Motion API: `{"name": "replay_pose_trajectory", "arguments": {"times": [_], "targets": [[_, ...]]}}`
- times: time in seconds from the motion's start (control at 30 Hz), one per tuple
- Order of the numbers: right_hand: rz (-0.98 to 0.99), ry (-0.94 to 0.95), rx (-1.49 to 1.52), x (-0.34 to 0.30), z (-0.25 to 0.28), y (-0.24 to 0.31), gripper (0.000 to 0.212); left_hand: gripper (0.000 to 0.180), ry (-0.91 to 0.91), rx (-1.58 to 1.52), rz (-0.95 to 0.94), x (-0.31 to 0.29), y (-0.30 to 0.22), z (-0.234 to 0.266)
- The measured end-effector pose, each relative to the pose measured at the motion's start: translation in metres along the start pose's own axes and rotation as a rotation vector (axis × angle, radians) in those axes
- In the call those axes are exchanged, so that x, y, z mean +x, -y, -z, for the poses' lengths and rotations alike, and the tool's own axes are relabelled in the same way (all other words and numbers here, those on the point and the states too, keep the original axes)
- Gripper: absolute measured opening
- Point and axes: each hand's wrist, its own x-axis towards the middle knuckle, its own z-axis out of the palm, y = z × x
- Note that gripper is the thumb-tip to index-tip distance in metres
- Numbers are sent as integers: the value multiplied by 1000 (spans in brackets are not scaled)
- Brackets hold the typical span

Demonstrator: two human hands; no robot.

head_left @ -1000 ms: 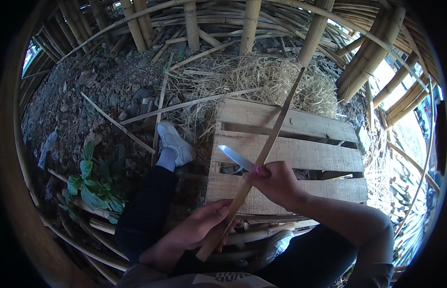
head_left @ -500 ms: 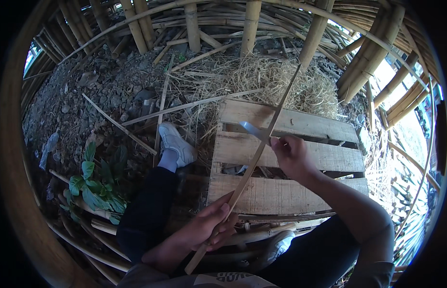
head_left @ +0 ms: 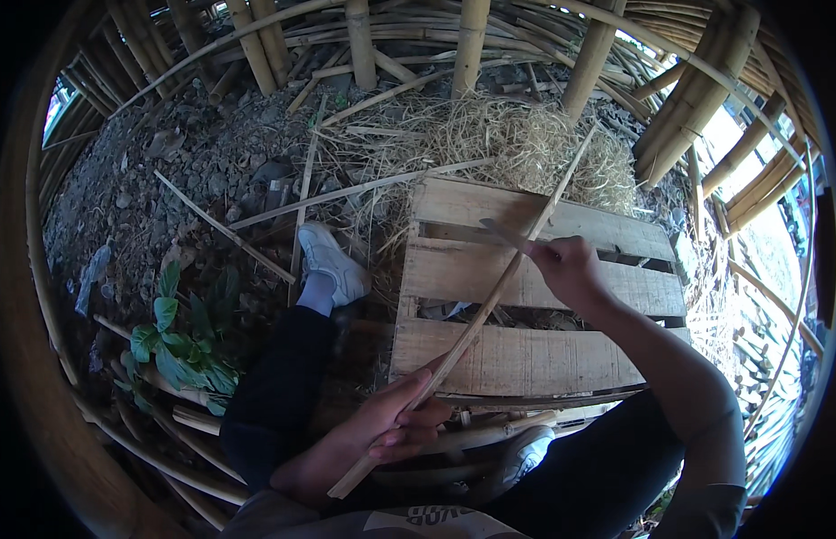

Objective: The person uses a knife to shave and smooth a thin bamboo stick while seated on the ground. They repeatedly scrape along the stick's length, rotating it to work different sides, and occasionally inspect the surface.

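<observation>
A long, narrow bamboo strip (head_left: 495, 301) slants from my lap up to the far right, over a slatted wooden pallet (head_left: 526, 359). My left hand (head_left: 405, 420) is closed around its lower part, near the end by my body. My right hand (head_left: 566, 269) grips a knife (head_left: 505, 235) whose blade lies across the strip and points to the far left. The knife's handle is hidden inside my fist. The strip's far end reaches over a heap of pale shavings behind the pallet.
Pale shavings (head_left: 562, 153) lie behind the pallet. Loose bamboo strips (head_left: 360, 188) rest on the stony soil at the left, near my white shoe (head_left: 332, 264). A leafy green plant (head_left: 180, 346) grows at the lower left. Bamboo posts (head_left: 470, 45) stand along the back.
My right hand and the knife have moved slightly right along the strip. The strip's far end has swung right, its paler face now showing, and its near end has shifted left.
</observation>
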Motion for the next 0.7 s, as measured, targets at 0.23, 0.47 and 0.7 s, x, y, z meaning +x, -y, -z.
{"name": "replay_pose_trajectory", "arguments": {"times": [0.23, 0.47, 0.7], "targets": [[-14, -46, 92, -1, -1, 6, 48, 58, 89, -165, 30, 0, -4, 5], [-9, 23, 42, -11, -3, 11, 49, 58, 13, -53, 22, -4, -3, -2], [-18, 27, -9, -1, 3, 14, 47, 58, 16, -6, 12, 0, -3, -2]]}}
